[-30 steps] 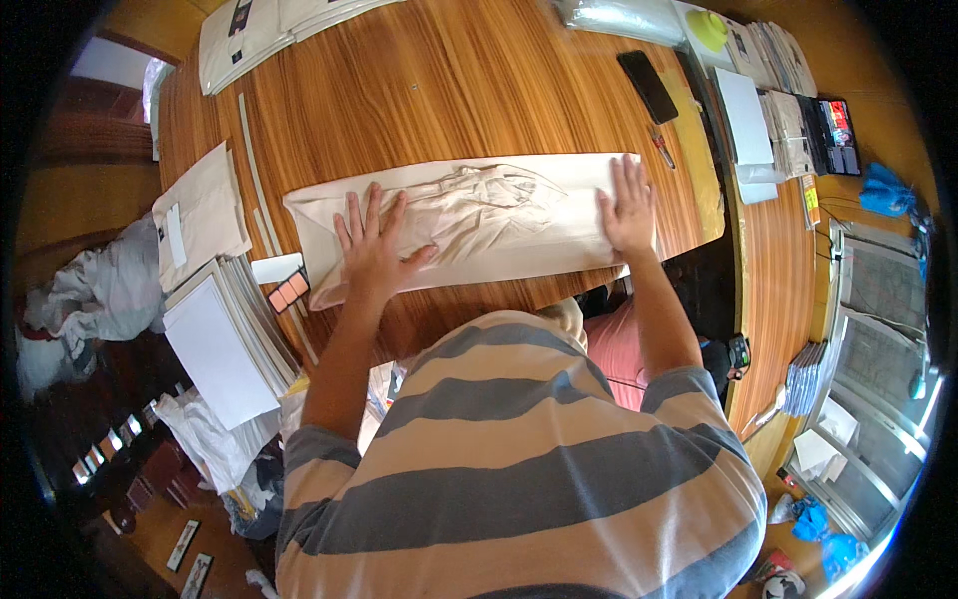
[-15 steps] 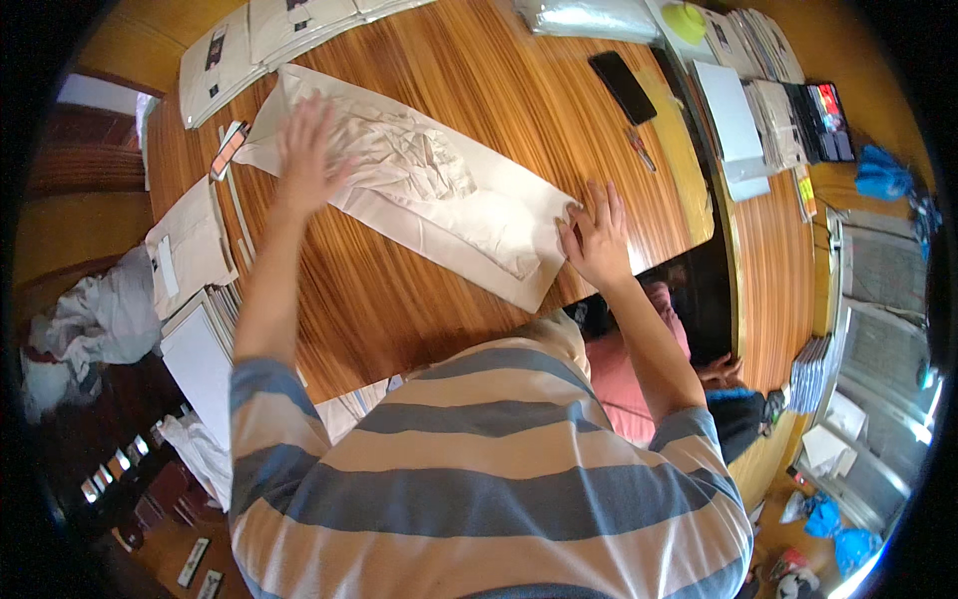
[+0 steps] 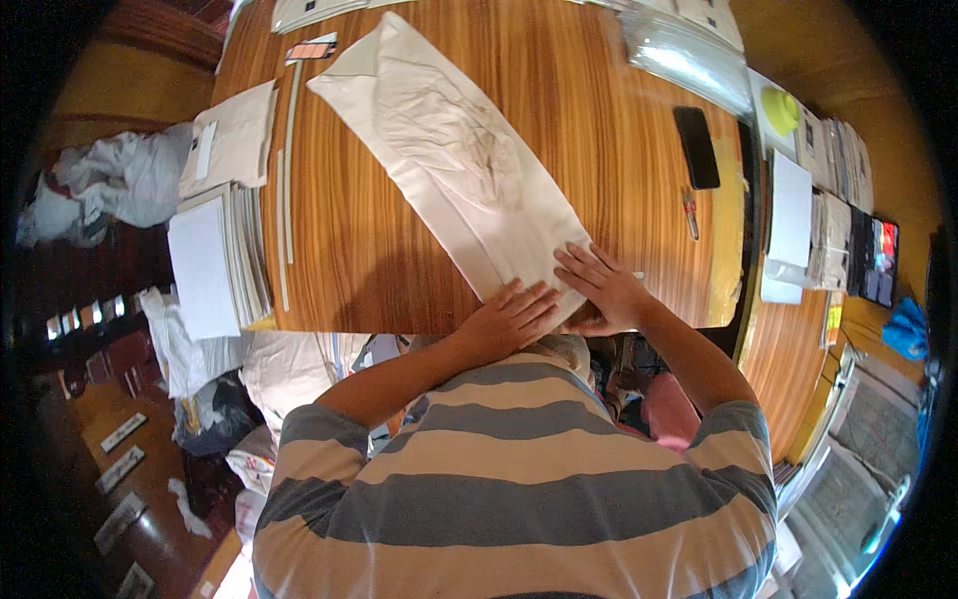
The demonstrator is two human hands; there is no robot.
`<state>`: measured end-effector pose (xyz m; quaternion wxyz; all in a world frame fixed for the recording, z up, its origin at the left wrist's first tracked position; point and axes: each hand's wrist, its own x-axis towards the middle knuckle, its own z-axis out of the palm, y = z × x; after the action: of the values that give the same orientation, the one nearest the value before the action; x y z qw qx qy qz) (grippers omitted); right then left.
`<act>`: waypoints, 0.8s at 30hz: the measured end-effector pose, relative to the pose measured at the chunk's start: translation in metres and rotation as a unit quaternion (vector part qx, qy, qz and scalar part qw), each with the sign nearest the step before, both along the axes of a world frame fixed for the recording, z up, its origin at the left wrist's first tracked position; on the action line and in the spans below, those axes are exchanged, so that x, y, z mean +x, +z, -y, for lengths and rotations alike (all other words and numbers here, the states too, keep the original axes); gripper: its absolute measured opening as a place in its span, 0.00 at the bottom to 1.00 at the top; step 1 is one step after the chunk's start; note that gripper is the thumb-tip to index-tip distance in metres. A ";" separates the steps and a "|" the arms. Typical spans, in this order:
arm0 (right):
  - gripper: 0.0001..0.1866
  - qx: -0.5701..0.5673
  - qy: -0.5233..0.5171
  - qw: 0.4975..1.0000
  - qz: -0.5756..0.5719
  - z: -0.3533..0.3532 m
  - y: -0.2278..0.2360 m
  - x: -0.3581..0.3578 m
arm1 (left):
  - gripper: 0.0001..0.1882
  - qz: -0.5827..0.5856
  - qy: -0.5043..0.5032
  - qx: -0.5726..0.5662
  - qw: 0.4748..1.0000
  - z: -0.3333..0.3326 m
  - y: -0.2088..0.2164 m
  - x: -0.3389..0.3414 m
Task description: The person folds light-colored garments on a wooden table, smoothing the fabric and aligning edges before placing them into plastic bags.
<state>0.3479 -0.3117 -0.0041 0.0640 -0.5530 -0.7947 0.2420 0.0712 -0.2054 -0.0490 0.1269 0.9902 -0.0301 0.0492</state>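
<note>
A long folded piece of cream cloth (image 3: 531, 195) lies slantwise on the wooden table, running from the far left to the near edge. Its middle is wrinkled, and its far end shows an open flap. My left hand (image 3: 509, 321) rests flat on the near end, fingers stretched out. Just to the right, my right hand (image 3: 607, 290) lies on the cloth's near right corner with its fingers extended; its thumb is down by the table edge. Neither hand grips the cloth.
A black phone (image 3: 697, 148) and small red-handled snips (image 3: 690, 214) lie at the table's right. Clear plastic packs (image 3: 689, 65) are behind them. At the left are a stack of white sheets (image 3: 205, 265), folded cloth (image 3: 235, 135) and an orange-and-white packet (image 3: 313, 50).
My left hand has come from the cloth's far left part down to its near end, beside my right hand. The view has turned, and the cloth now points more toward me.
</note>
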 end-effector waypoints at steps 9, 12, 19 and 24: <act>0.26 -0.039 -0.189 0.963 -0.190 0.031 -0.022 -0.009 | 0.32 -0.200 0.277 -0.847 0.409 -0.041 0.031 -0.043; 0.13 0.018 -0.329 0.843 -0.425 -0.030 -0.015 -0.024 | 0.35 -0.022 0.272 -0.897 0.348 -0.076 0.054 -0.045; 0.22 0.083 -0.432 0.877 -0.194 -0.211 0.000 -0.038 | 0.30 0.235 0.489 -0.427 0.723 -0.178 0.039 -0.017; 0.29 0.052 -0.484 0.868 -0.095 -0.209 0.002 -0.053 | 0.36 0.088 0.281 -0.082 0.952 -0.157 0.048 -0.013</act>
<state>0.2952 -0.1030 -0.0023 0.2768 -0.8386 -0.4286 0.1906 0.0584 -0.0483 -0.0013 0.1855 0.9367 0.2423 0.1718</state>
